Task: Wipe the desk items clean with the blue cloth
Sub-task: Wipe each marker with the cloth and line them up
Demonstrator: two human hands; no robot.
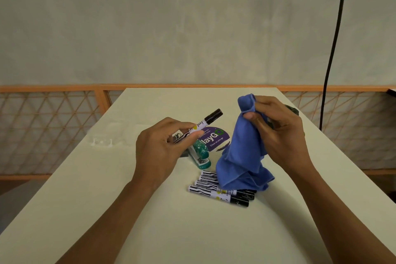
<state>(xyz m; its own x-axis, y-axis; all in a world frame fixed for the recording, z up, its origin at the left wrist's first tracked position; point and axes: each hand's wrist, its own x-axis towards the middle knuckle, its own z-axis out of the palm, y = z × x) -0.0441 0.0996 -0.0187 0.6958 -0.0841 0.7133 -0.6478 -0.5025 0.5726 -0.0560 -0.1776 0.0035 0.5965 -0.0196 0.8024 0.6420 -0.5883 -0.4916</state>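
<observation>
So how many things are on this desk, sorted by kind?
Markers: 5 (one marker in the left hand, four lying on the desk)
Blue cloth: 1 (in the right hand)
Teal stapler: 1
Round purple disc: 1
Total: 8, leaving out two things half-hidden behind the hands

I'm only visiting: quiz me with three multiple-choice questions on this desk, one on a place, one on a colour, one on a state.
1. Where do the spare white markers with black caps lie? A in a cup; B on the pale table beside the hanging blue microfibre cloth; C on the floor.
2. What colour is the cap of the white marker in the left hand? A red; B black; C green.
3. How is the cloth held? A folded flat; B spread out; C bunched, hanging from the right hand.
Answers: B, they lie by the cloth's hem; B, the cap is black; C, the fingers pinch its top.
</observation>
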